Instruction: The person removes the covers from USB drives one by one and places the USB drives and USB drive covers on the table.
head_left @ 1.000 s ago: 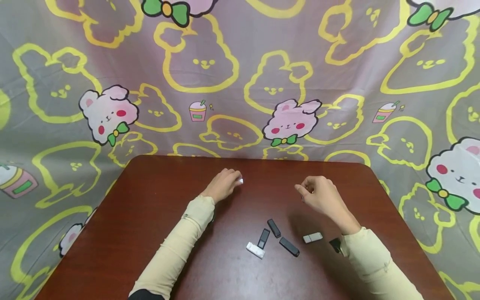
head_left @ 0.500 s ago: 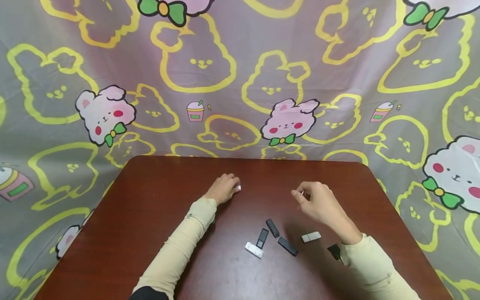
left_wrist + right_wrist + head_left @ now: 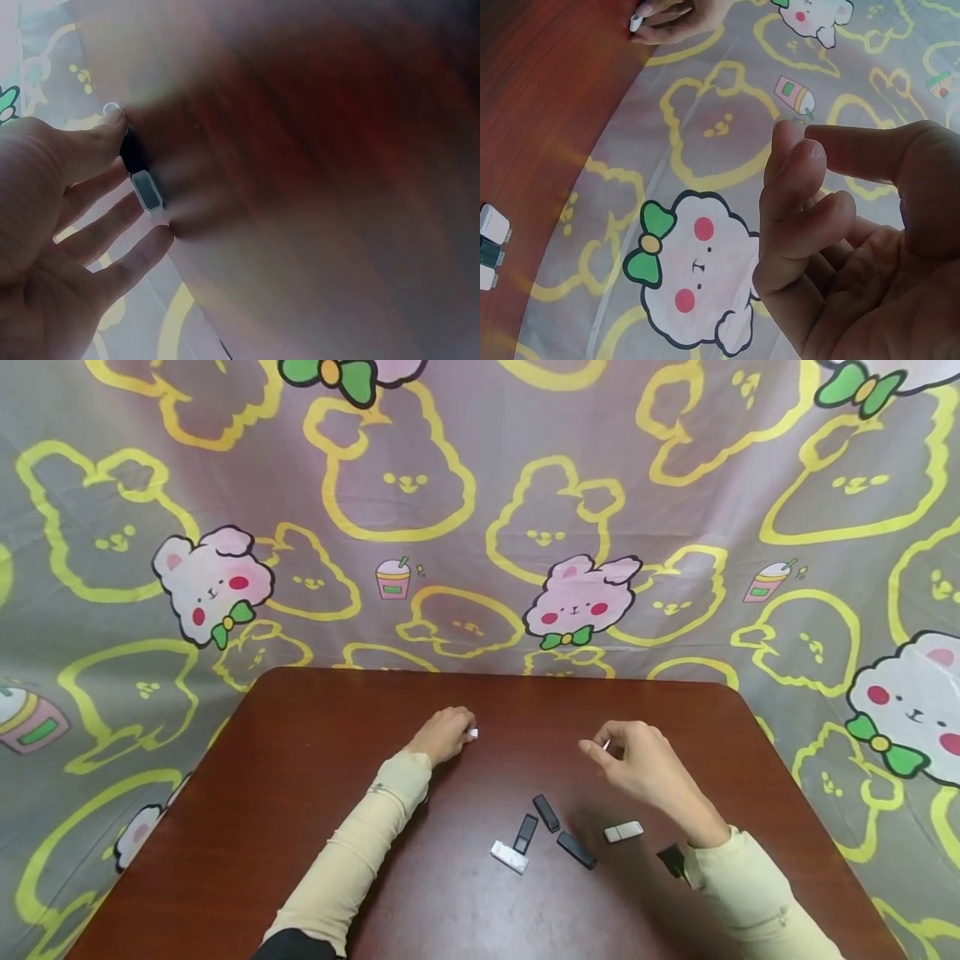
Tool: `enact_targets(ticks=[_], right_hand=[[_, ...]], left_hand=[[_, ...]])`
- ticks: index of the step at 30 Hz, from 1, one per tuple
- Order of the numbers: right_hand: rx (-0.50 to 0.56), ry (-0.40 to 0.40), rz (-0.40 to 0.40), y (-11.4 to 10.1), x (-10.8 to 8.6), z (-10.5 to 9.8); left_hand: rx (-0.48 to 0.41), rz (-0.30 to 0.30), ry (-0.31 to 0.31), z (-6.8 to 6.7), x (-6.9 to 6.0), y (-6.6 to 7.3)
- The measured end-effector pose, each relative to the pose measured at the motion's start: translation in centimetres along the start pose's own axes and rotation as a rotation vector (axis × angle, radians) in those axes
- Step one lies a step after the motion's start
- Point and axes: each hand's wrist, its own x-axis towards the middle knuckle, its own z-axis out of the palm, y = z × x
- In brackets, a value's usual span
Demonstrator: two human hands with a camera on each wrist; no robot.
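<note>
My left hand (image 3: 442, 735) pinches a small stick at the middle of the table; its white end (image 3: 473, 734) shows past the fingertips. In the left wrist view the hand (image 3: 75, 202) has its thumb on the dark part of this stick (image 3: 148, 190), and the other fingers lie along it. Above the table at the right, my right hand (image 3: 637, 762) has curled fingers meeting the thumb, with a small white thing (image 3: 606, 746) partly visible between them. The right wrist view shows this hand (image 3: 840, 210), but the white thing is hidden there.
Below and between the hands lie a white stick (image 3: 509, 857), several dark sticks (image 3: 576, 850) and a silver-white stick (image 3: 623, 832). A dark piece (image 3: 672, 860) is beside the right sleeve. Patterned cloth (image 3: 465, 510) hangs behind the table (image 3: 300, 702).
Both hands have moved slightly left and a little nearer since about a second ago, the left hand still pinching its stick. The sticks on the table have not moved.
</note>
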Motion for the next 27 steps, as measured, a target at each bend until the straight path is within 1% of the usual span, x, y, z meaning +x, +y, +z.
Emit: enact_targets(ticks=[3,6,9,11,12,14,16,18,21,23,27], right_hand=[[-0.002,-0.009,0.010,0.0,0.0,-0.1],[-0.004,0.001,0.004,0.0,0.1,-0.2],[-0.004,0.016,-0.002,0.0,0.2,-0.4],[-0.014,0.023,-0.010,0.0,0.3,-0.4],[-0.018,0.019,-0.013,0.0,0.4,-0.4],[-0.029,0.002,-0.043,0.1,0.9,-0.3],[-0.043,-0.023,-0.091,0.4,1.5,-0.1],[-0.051,-0.064,-0.142,0.7,2.1,0.2],[-0.064,-0.125,-0.209,1.3,3.0,0.8],[-0.070,-0.166,-0.244,1.6,3.4,1.3],[-0.094,-0.241,-0.331,2.1,4.1,2.4]], left_hand=[[0.001,-0.015,-0.019,0.0,0.0,0.0],[-0.004,-0.016,-0.009,0.0,0.0,-0.1],[-0.043,-0.030,0.001,-0.1,0.0,-0.2],[-0.065,-0.046,0.022,-0.1,0.0,-0.4],[-0.063,-0.051,0.042,-0.1,-0.2,-0.4],[-0.050,-0.074,0.095,-0.4,-0.6,-0.6],[-0.014,-0.100,0.156,-1.0,-1.1,-0.7],[0.012,-0.129,0.201,-1.8,-1.8,-0.6],[0.000,-0.163,0.233,-2.6,-3.1,-0.4],[-0.021,-0.163,0.245,-2.9,-4.0,-0.2],[-0.068,-0.146,0.249,-3.2,-6.1,0.4]])
